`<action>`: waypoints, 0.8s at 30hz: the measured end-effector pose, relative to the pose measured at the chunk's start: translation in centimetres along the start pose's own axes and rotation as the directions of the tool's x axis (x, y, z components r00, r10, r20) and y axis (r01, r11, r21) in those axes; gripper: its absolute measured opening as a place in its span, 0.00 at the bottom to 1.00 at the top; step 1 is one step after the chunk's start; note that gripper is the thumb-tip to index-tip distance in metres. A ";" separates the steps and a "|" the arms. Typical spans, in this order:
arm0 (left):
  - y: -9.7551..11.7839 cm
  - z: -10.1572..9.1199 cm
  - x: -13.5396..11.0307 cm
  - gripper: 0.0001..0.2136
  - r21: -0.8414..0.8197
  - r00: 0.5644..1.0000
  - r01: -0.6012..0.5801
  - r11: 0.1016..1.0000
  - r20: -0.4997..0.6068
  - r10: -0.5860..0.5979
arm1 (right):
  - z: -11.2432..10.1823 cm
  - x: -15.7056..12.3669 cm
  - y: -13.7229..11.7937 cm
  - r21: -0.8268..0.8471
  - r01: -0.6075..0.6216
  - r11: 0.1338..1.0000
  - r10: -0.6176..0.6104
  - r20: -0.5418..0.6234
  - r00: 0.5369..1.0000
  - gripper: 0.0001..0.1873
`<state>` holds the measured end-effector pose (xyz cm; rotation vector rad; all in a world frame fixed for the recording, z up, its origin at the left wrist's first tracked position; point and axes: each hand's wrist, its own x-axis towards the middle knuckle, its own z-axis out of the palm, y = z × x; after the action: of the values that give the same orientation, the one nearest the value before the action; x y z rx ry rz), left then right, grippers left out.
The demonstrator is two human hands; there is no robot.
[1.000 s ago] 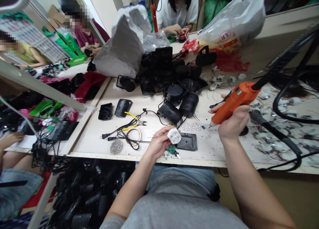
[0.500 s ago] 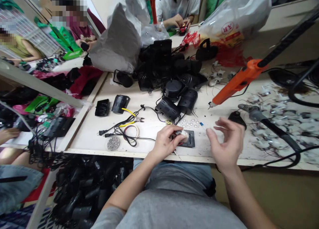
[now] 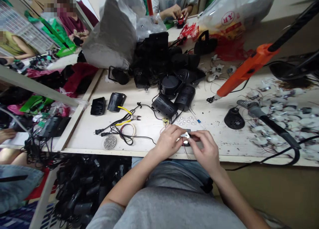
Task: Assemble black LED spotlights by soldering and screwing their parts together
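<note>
My left hand (image 3: 169, 142) has its fingers closed on a small white part with thin wires (image 3: 186, 135). From the other side, my right hand (image 3: 206, 152) pinches the same part, its thumb and fingertips meeting the left ones. Fingers cover much of the part, and its wires hang toward the table edge. Beneath the hands lies a dark rectangular plate (image 3: 186, 144), mostly hidden. Just beyond them are several small clear round pieces (image 3: 185, 120) and a thin screwdriver with a blue tip (image 3: 198, 120).
An orange electric screwdriver (image 3: 240, 74) hangs at right, above a black teardrop-shaped piece (image 3: 234, 118) and a soldering iron (image 3: 264, 119). Many white wired parts (image 3: 286, 122) cover the right side. Yellow-handled cutters (image 3: 124, 116), cables and black housings (image 3: 164, 106) lie left and behind. A co-worker's hands (image 3: 178, 14) are opposite.
My right hand has come in from the right and joined my left hand at the white part. The view has shifted slightly.
</note>
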<state>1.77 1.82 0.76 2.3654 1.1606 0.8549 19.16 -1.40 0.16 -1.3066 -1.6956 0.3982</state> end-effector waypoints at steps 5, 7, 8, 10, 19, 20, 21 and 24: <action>-0.2 0.8 -0.4 0.12 0.051 0.998 0.014 0.999 -0.067 -0.011 | 0.5 -0.5 0.3 0.011 -0.024 1.000 0.023 0.066 0.998 0.08; -0.2 1.1 -0.4 0.12 0.070 0.996 0.004 0.998 -0.091 0.002 | 0.5 -0.7 0.4 0.012 -0.029 1.000 0.028 0.083 0.996 0.09; -0.1 1.2 -0.4 0.11 0.077 0.995 -0.002 0.997 -0.098 0.009 | 0.6 -0.7 0.5 0.012 -0.028 1.000 0.027 0.088 0.996 0.10; -0.1 1.2 -0.3 0.12 0.088 0.994 -0.014 0.996 -0.103 0.023 | 0.6 -0.8 0.7 0.010 -0.016 1.000 0.015 0.093 0.996 0.10; -0.4 -0.5 -0.3 0.19 -0.106 0.995 0.095 0.990 -0.016 -0.097 | 0.6 -1.0 1.0 0.012 -0.037 0.999 0.036 0.106 0.994 0.11; -0.5 -0.8 -0.4 0.21 -0.143 0.994 0.109 0.984 -0.002 -0.110 | 0.6 -1.1 1.0 0.019 -0.049 0.999 0.046 0.107 0.993 0.11; -0.6 -1.2 -0.4 0.22 -0.167 0.993 0.117 0.979 0.008 -0.118 | 0.6 -1.1 1.0 0.026 -0.056 0.998 0.053 0.110 0.993 0.11; -0.7 -1.7 -0.5 0.20 -0.162 0.994 0.107 0.981 0.029 -0.104 | 0.5 -1.1 1.0 0.035 -0.065 0.997 0.060 0.121 0.991 0.12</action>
<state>0.03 1.97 1.48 2.1563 1.1508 0.8542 19.34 -1.89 -1.37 -1.3329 -1.7398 0.5533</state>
